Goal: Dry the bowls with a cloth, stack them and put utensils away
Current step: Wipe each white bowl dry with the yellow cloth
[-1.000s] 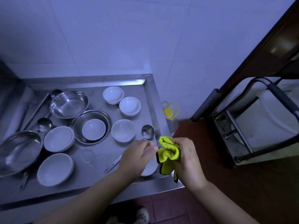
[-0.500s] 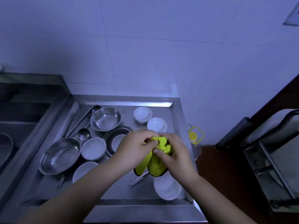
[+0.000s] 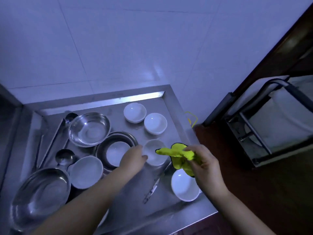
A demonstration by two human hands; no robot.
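Two hands that were joined on the yellow cloth (image 3: 180,156) half a second ago are now apart: my right hand (image 3: 205,165) grips it alone, my left hand (image 3: 133,157) touches a small white bowl (image 3: 155,152) on the steel counter (image 3: 118,102), beside a knife (image 3: 155,184).

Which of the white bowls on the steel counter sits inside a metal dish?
The white bowl left of the left hand. It alone rests inside the round metal dish; every other white bowl stands directly on the counter.
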